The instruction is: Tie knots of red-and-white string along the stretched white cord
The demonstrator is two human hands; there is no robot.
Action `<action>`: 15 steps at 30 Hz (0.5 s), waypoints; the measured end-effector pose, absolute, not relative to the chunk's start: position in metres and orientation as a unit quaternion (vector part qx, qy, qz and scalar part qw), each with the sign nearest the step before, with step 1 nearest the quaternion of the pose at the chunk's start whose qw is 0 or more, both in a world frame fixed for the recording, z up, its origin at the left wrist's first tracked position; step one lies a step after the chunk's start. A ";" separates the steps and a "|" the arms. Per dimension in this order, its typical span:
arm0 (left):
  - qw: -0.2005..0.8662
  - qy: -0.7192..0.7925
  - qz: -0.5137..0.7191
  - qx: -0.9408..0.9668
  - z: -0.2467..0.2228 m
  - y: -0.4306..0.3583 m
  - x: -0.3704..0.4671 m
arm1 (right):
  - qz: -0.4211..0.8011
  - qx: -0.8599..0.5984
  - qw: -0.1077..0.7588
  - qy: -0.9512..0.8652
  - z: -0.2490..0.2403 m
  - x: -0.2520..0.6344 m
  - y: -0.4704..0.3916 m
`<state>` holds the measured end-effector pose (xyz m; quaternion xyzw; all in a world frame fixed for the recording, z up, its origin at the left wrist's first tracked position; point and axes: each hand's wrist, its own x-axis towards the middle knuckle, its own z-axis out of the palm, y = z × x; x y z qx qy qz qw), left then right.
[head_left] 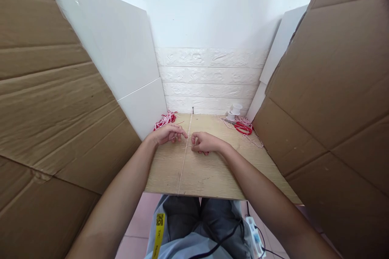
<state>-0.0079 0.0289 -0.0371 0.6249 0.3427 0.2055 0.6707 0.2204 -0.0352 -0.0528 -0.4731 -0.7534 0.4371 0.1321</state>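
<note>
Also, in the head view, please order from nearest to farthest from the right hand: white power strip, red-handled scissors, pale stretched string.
From the right hand:
1. Pale stretched string, just to its left.
2. Red-handled scissors, farther forward on the right.
3. White power strip, low on the right.

Brightly lit, with a smooth white wall across the upper middle of the frame and 4 visible rows of white brick-textured panelling below. Flanked by 2 large brown cardboard sheets, filling the far left and far right. White cabinets at upper left. Pale wooden tabletop at centre, above pinkish floor tiles at lower left.
</note>
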 end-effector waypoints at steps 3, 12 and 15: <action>0.677 0.351 0.186 0.619 -0.035 0.028 -0.007 | 0.446 -0.482 0.116 -0.745 -0.050 0.226 -0.034; 0.679 0.375 0.165 0.609 -0.038 0.028 -0.005 | 0.433 -0.518 0.084 -0.733 -0.051 0.236 -0.030; 0.686 0.367 0.173 0.604 -0.039 0.027 -0.005 | 0.386 -0.493 0.117 -0.771 -0.052 0.232 -0.030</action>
